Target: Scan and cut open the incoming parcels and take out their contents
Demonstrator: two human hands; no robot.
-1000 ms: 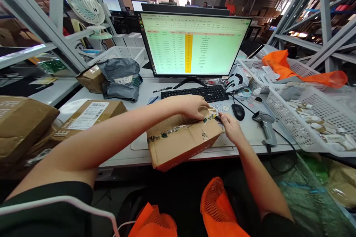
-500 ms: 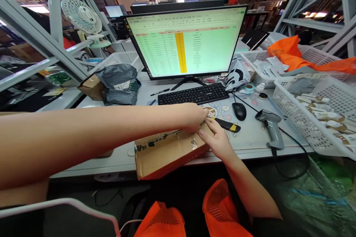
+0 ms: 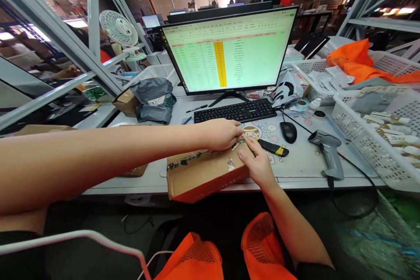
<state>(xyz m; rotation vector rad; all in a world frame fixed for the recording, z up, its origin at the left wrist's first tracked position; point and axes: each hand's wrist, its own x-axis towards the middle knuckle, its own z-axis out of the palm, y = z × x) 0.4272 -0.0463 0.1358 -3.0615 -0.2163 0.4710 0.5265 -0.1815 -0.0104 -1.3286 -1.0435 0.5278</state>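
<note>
A brown cardboard box (image 3: 200, 175) with printed tape along its top lies at the desk's front edge and hangs partly over it. My left hand (image 3: 223, 133) reaches across it, fingers curled and pinching the tape at the box's far right corner. My right hand (image 3: 257, 162) rests on that same corner, fingers together, gripping the box's edge, with its index fingertip meeting the left hand. A black and yellow utility knife (image 3: 274, 148) lies on the desk mat just right of my hands.
Behind the box are a keyboard (image 3: 234, 111), a monitor (image 3: 229, 50), a mouse (image 3: 288, 131) and a barcode scanner (image 3: 330, 153). White baskets (image 3: 374, 140) of small items stand on the right. A grey mailer bag (image 3: 152, 100) and cartons sit on the left. People work far behind.
My right hand has let go of the knife, which now lies on the desk, and has moved onto the box's corner. My left hand has stayed at the tape.
</note>
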